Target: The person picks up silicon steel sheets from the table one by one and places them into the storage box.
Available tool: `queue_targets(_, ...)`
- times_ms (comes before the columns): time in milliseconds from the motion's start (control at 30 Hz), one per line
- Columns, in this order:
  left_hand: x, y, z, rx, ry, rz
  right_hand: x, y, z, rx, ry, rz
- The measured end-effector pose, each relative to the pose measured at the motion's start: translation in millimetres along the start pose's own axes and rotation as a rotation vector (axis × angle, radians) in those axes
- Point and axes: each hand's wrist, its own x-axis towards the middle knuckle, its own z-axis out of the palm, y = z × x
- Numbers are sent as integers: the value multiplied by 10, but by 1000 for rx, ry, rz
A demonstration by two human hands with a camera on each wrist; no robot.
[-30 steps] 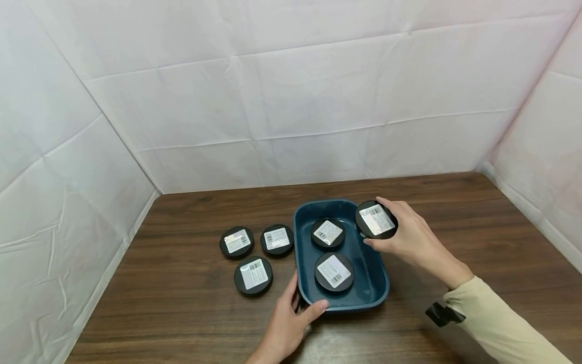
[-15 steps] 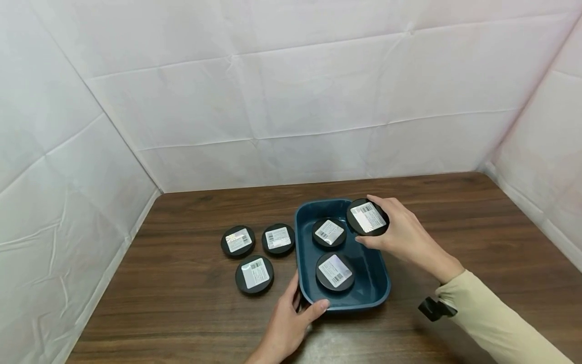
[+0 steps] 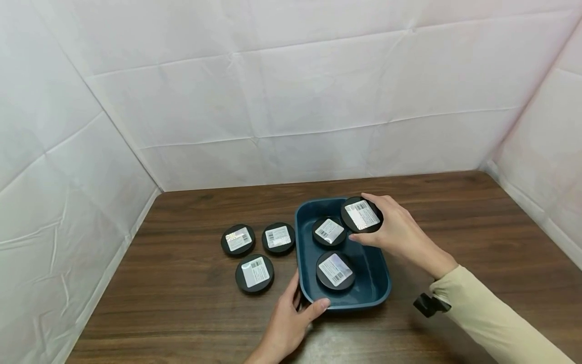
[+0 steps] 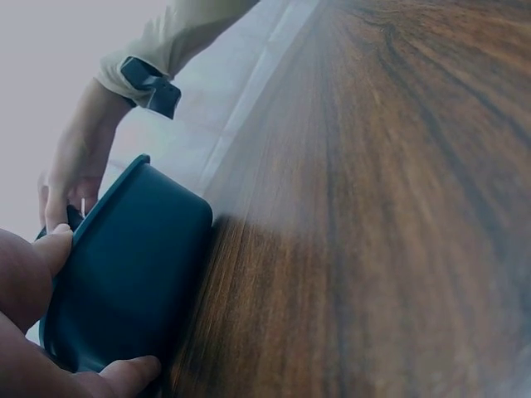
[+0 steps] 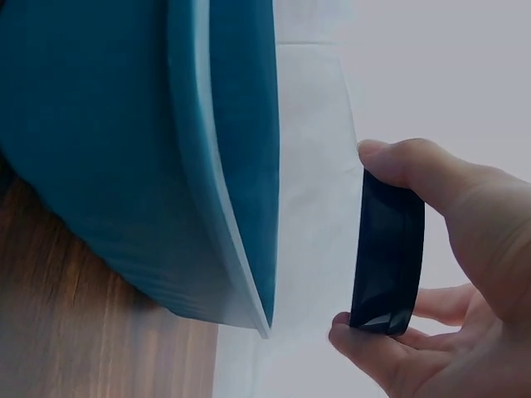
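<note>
A dark blue plastic tub (image 3: 368, 290) stands on the table, tilted in neither view that I can make out. My left hand (image 3: 286, 321) grips its near left corner, thumb over the rim and fingers along the outer wall. Above the tub's far right part, my right hand (image 3: 400, 225) pinches a flat round black container (image 5: 388, 253) by its edge between thumb and fingers, its white barcode label facing up. Two similar containers lie inside the tub, one farther back (image 3: 320, 237) and one nearer (image 3: 335, 287). The held one partly overlaps the farther one in the head view.
Left of the tub, three more labelled black round containers (image 3: 238, 240) (image 3: 278, 238) (image 3: 254, 274) lie on the wooden table (image 3: 173, 303). White sheeting (image 3: 291, 101) walls in the back and both sides. A black wrist device (image 3: 431, 305) sits at the right sleeve.
My right hand has moved left with the round black container, from over the tub's right rim to farther inside it. The left hand and the tub stay nearly still.
</note>
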Motion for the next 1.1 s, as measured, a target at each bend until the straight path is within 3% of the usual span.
queue_targets(700, -6, -4, -1, 14, 2, -1, 75, -123, 46, 6, -34, 5)
queue_targets(1100, -20, -6, -4, 18, 0, 3, 119, -120, 101, 18, -100, 31)
